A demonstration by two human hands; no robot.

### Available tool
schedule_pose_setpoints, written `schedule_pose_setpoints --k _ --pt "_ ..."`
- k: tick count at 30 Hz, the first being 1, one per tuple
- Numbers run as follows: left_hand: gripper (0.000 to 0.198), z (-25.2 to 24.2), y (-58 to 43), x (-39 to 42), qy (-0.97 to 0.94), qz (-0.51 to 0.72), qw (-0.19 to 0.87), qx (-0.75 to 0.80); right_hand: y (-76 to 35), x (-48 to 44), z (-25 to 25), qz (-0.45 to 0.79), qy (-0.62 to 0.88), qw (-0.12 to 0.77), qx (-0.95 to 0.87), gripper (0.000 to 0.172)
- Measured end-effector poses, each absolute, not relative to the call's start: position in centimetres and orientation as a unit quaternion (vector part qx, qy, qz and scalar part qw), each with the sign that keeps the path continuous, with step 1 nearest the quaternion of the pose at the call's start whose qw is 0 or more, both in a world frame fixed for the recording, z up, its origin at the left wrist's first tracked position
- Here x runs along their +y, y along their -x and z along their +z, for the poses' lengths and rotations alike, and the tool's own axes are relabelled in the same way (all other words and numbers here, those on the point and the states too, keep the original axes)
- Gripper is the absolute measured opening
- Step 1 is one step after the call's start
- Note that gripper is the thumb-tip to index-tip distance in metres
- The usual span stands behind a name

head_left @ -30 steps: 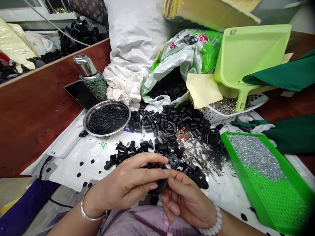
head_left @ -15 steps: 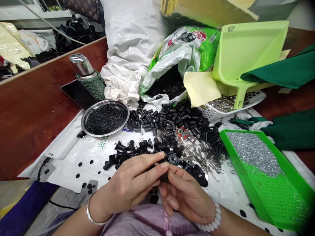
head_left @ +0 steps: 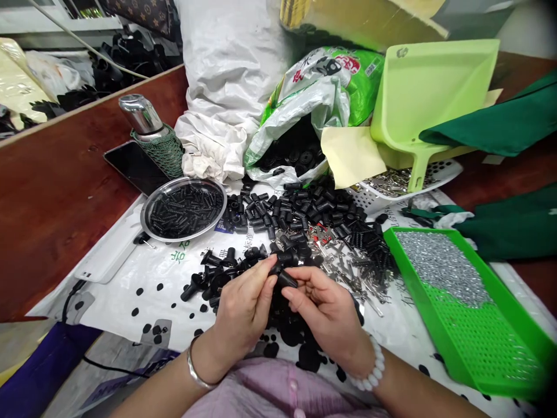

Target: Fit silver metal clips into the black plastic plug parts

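Observation:
My left hand is closed around one end of a small black plastic part, its wider end mostly hidden by the fingers. The part's black cylindrical end points right, pinched between the thumb and fingers of my right hand. Both hands hover over the near side of the work surface. Right behind them lie black plastic pieces with short stems and wide bases. Beyond these spreads a heap of short black tubes, with loose metal strips and dark springs at its right.
A round metal dish of black springs stands at the left, near a phone and a bottle in a net cover. On the right are a green tray with small metal pins and a light green dustpan.
My hands have drawn slightly apart, and the black part's cylindrical end now shows between them. My left hand has turned with its fingers more upright. The view has shifted slightly.

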State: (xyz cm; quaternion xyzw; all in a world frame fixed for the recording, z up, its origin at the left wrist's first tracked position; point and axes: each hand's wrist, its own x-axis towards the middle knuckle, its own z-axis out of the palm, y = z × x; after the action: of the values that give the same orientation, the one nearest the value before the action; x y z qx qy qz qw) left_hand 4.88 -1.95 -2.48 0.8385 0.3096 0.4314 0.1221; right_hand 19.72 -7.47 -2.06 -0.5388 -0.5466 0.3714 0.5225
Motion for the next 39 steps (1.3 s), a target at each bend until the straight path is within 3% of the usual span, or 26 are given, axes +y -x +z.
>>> schedule_pose_setpoints --k 2,4,10,15,26,33,39 --pt "0.030 -2.4 -5.1 -1.9 -0.830 0.440 0.125 0.319 -19.8 -7.4 -1.8 0.153 0.546 0.472 -0.675 0.015" --pt "0.029 -2.4 -5.2 -2.0 -0.823 0.450 0.128 0.322 -19.8 -7.3 -1.7 0.022 0.530 0.434 -0.729 0.017" --pt "0.028 -2.8 -5.3 -2.2 -0.810 0.456 0.135 0.343 -19.6 -7.1 -1.9 -0.088 0.513 0.407 -0.751 0.022" --pt "0.028 -3.0 -5.6 -2.0 -0.806 0.460 0.123 0.351 -19.4 -6.8 -1.9 -0.116 0.533 0.402 -0.736 0.017" --pt "0.033 -3.7 -6.1 -1.8 -0.803 0.460 0.117 0.360 -19.6 -6.1 -2.4 0.096 0.587 0.438 -0.674 0.017" --pt "0.041 -3.7 -6.1 -1.9 -0.810 0.471 0.108 0.333 -19.7 -6.0 -1.8 0.345 0.579 0.487 -0.556 0.017" --pt "0.036 -3.4 -6.0 -1.9 -0.807 0.476 0.135 0.321 -20.0 -5.4 -1.4 0.497 0.540 0.496 -0.464 0.019"
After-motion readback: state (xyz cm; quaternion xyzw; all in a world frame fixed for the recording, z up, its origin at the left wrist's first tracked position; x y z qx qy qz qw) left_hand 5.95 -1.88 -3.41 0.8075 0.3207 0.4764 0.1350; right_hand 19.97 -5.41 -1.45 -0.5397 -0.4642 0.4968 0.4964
